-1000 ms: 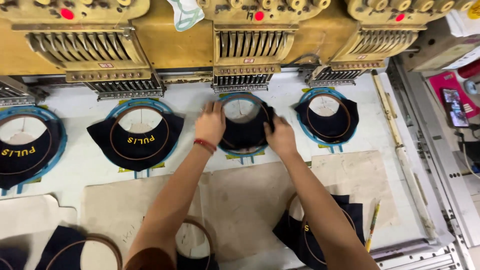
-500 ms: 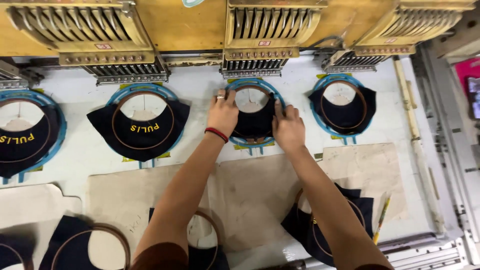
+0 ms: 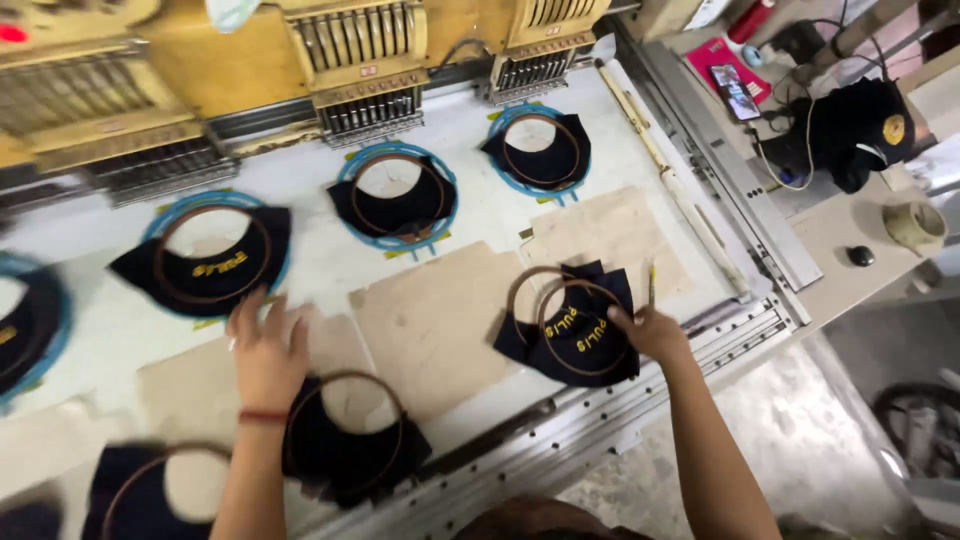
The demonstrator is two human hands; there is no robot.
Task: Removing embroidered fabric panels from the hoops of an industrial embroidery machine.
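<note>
My right hand (image 3: 648,331) rests on the right edge of a hooped black cloth piece with yellow stitching (image 3: 572,325), lying at the table's near right. My left hand (image 3: 266,345) hovers with fingers spread just above another hooped black piece (image 3: 347,440) at the near edge, holding nothing. A black piece in a blue frame (image 3: 396,200) lies under the middle embroidery head (image 3: 362,52). Similar framed pieces lie to the left (image 3: 210,258) and to the right (image 3: 536,152).
Brown paper sheets (image 3: 435,320) cover the middle of the white table (image 3: 300,180). A metal rail (image 3: 700,215) runs along the right edge. Beyond it a side desk holds a black cap (image 3: 850,130), a phone (image 3: 738,92) and a tape roll (image 3: 914,225).
Both hands left the middle framed piece and drew back toward me. The right hand went to the stitched piece at near right, the left to the near hoop. The view swung right.
</note>
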